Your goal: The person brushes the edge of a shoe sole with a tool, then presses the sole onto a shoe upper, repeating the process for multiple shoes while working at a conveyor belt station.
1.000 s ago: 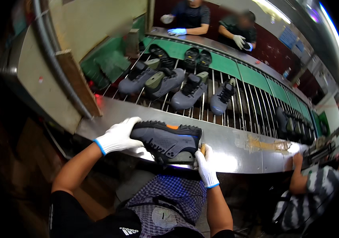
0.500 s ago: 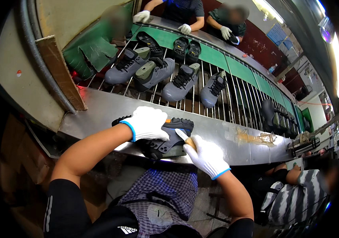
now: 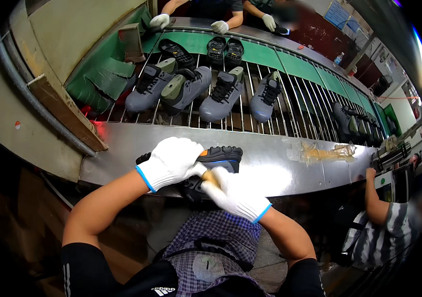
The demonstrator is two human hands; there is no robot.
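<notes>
It was a shoe factory line. A conveyor of metal rods ran from near left to far right, carrying grey shoes and dark shoes. Gloved co-workers stood at its far side, and another person sat near right at the steel bench.

Both hands wear white gloves with blue cuffs: left hand; right hand; between them a black shoe with orange trim; beyond it, grey shoes on a green belt; below, a blue-checked apron.
</notes>
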